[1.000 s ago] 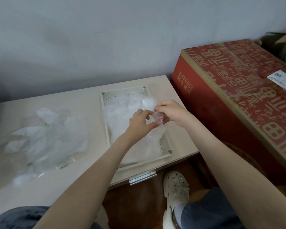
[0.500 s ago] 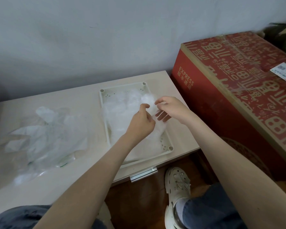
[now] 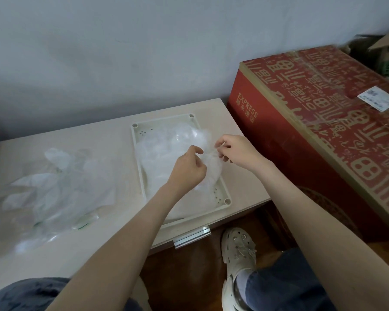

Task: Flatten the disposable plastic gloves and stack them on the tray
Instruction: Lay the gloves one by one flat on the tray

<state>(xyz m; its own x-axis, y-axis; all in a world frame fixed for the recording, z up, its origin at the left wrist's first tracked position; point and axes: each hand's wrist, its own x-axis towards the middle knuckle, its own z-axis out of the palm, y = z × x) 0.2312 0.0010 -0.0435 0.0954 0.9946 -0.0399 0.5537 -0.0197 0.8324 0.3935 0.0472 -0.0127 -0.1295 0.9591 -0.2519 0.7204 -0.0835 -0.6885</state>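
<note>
A pale rectangular tray (image 3: 138, 140) lies on the table's right part and holds a heap of clear plastic gloves (image 3: 164, 149). Over the tray my left hand (image 3: 189, 169) and my right hand (image 3: 236, 151) each pinch the same clear glove (image 3: 211, 162) between thumb and fingertips, a small gap apart, the film stretched between them and hanging onto the heap. Several flattened clear gloves (image 3: 54, 191) lie in a loose pile on the table's left side.
The light table (image 3: 112, 221) ends just past the tray, with a metal handle (image 3: 192, 237) on its front edge. A big red cardboard box (image 3: 323, 122) stands close on the right. Below are my knees and a white clog (image 3: 238, 250) on the wooden floor.
Both hands moved slightly apart over the tray, and the small crumpled glove between the fingertips has spread out wider. The view shifted a little.
</note>
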